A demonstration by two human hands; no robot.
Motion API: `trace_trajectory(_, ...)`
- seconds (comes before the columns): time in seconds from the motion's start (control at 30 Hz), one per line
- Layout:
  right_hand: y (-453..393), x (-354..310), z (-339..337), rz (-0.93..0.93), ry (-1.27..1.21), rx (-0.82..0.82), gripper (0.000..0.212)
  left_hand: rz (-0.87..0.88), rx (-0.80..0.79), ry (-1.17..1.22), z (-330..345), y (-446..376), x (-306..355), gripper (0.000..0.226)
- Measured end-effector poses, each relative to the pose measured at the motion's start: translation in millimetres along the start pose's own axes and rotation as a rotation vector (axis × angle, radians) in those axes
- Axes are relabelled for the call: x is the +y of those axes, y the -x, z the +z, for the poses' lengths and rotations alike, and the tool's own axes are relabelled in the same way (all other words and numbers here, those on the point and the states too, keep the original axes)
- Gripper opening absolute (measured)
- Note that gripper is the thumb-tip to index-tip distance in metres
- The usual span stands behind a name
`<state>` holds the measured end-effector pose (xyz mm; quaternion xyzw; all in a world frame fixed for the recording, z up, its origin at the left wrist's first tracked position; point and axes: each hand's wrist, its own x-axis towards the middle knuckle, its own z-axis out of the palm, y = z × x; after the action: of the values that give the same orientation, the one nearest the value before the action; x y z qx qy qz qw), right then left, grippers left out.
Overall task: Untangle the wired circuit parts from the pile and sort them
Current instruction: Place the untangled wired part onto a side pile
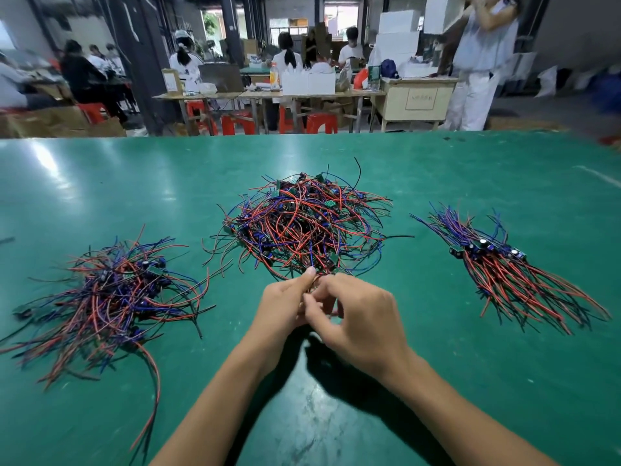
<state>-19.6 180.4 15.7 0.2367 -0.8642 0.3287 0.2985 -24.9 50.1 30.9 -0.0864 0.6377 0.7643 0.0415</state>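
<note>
A tangled pile [304, 223] of small green circuit boards with red, blue and black wires lies in the middle of the green table [437, 381]. Both my hands meet at its near edge. My left hand [285, 306] pinches wires from the pile between thumb and fingers. My right hand [361, 319], fingers curled, pinches the same wires close beside it; the part they hold is mostly hidden. A looser heap of wired parts [111, 294] lies at the left. At the right, a tidier bundle [504, 267] lies with its wires running the same way.
The table's far edge runs across the upper view. Beyond it stand work tables with boxes, red stools [321, 122], several seated people and a standing person [477, 62] at the right.
</note>
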Motion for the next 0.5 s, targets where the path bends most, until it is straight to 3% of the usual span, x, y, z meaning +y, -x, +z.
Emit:
trace_trajectory(0.2, -2.0, -1.4, -10.3, 0.003, -0.042, -0.004, 0.026, 0.026, -0.004, -0.052, -3.4, 3.7, 3.1, 0.037)
trace_trajectory(0.3, -5.5, 6.5, -10.9, 0.233, -0.150, -0.063, 0.045, 0.041, 0.027, -0.112, -4.4, 1.3, 2.0, 0.032)
trace_trajectory(0.4, -6.5, 21.1, -3.0, 0.403, -0.113, -0.220, 0.040, 0.096, 0.082, -0.282, -7.4, -0.6, -1.2, 0.033)
trace_trajectory(0.5, -6.1, 33.3, 5.1, 0.391, -0.058, -0.338, 0.044, 0.259, 0.142, -0.548, -11.6, -2.1, -4.1, 0.033)
